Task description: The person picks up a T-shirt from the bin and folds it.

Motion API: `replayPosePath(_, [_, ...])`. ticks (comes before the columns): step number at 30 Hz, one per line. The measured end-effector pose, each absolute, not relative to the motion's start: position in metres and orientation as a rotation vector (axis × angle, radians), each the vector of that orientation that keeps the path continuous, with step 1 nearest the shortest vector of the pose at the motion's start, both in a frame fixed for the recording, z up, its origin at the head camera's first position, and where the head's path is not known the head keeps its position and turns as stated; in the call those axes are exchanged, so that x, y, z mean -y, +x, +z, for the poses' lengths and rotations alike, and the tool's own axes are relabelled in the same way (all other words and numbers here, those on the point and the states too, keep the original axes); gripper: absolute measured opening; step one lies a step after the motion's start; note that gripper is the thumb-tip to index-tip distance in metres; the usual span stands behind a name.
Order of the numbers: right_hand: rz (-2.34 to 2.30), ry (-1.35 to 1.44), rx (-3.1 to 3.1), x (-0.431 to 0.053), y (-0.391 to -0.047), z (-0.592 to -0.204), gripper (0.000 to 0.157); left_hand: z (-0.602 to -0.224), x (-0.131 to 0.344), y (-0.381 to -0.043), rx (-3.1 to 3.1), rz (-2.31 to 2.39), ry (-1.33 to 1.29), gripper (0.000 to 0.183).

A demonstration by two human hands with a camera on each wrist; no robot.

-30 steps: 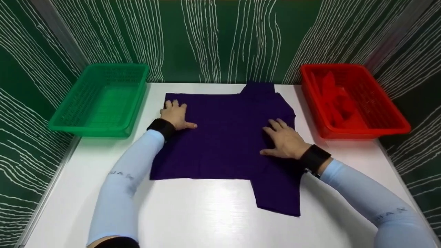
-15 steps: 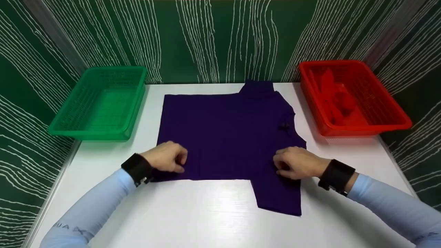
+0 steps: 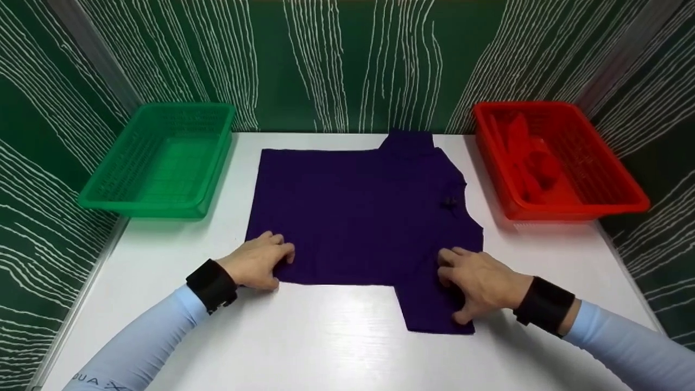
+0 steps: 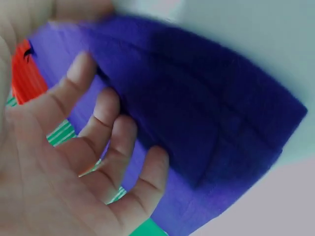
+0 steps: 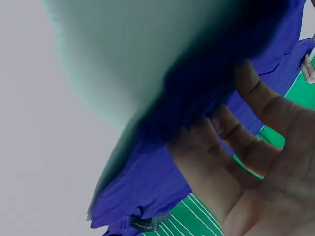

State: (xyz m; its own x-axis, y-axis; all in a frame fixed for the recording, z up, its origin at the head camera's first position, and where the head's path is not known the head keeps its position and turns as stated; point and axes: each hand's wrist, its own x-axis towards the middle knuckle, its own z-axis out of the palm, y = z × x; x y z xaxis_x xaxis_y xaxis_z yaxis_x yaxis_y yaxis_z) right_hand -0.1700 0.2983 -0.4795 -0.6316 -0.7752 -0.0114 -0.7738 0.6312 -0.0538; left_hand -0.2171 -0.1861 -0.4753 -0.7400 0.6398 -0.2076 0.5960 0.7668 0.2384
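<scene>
A dark purple short-sleeved T-shirt (image 3: 347, 212) lies flat on the white table, its neckline to the right and its hem to the left. My left hand (image 3: 260, 259) is over the near corner of the hem. In the left wrist view its loosely bent fingers (image 4: 109, 105) touch the cloth, with the thumb apart from them at the shirt's edge. On the near sleeve, my right hand (image 3: 480, 282) rests its bent fingertips, thumb spread toward the sleeve opening. A neck label (image 5: 145, 222) shows at the collar in the right wrist view.
A green plastic basket (image 3: 141, 206) stands at the back left. At the back right is a red basket (image 3: 581, 209) with red items (image 3: 535, 163) inside. Green walls (image 3: 358, 65) with white wavy lines enclose the white table (image 3: 326, 347) at the back and sides.
Both hands have slid from the shirt's middle toward its near edge. The right hand has moved onto the near sleeve and its thumb has spread. The shirt stays flat in its place.
</scene>
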Motion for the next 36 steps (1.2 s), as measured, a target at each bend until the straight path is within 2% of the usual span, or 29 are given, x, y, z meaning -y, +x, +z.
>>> replayPosePath(4, [-0.096, -1.446, -2.848, -0.301, -0.166, -0.482, 0.033, -0.481, 0.184, -0.213, -2.747, 0.219, 0.988, 0.049])
replayPosePath(8, [-0.163, -1.535, -2.892, -0.302, -0.165, -0.485, 0.014, -0.485, 0.182, -0.209, -2.829, 0.204, 0.986, 0.044])
replayPosePath(17, [-0.357, -1.432, -2.982, -0.314, -0.168, -0.494, 0.004, -0.484, 0.195, -0.203, -3.004, 0.287, 0.989, 0.017])
replayPosePath(19, [-0.384, -1.396, -2.982, -0.316, -0.169, -0.494, 0.013, -0.484, 0.201, -0.201, -3.012, 0.316, 0.966, 0.017])
replayPosePath(22, [-0.346, -1.337, -2.963, -0.318, -0.169, -0.491, 0.045, -0.484, 0.210, -0.197, -3.001, 0.362, 0.929, 0.017])
replayPosePath(24, [-0.313, -1.317, -2.944, -0.320, -0.169, -0.488, 0.059, -0.483, 0.217, -0.196, -2.990, 0.380, 0.909, 0.017])
replayPosePath(26, [-0.291, -1.316, -2.923, -0.320, -0.169, -0.485, 0.057, -0.482, 0.223, -0.194, -2.973, 0.394, 0.887, 0.017])
replayPosePath(29, [-0.288, -1.332, -2.899, -0.320, -0.170, -0.482, 0.043, -0.480, 0.230, -0.192, -2.934, 0.406, 0.868, 0.015])
replayPosePath(35, [-0.225, -1.338, -2.861, -0.321, -0.169, -0.479, 0.056, -0.473, 0.235, -0.189, -2.830, 0.457, 0.858, 0.004])
replayPosePath(36, [-0.224, -1.346, -2.863, -0.322, -0.169, -0.479, 0.054, -0.472, 0.235, -0.188, -2.812, 0.462, 0.853, 0.003])
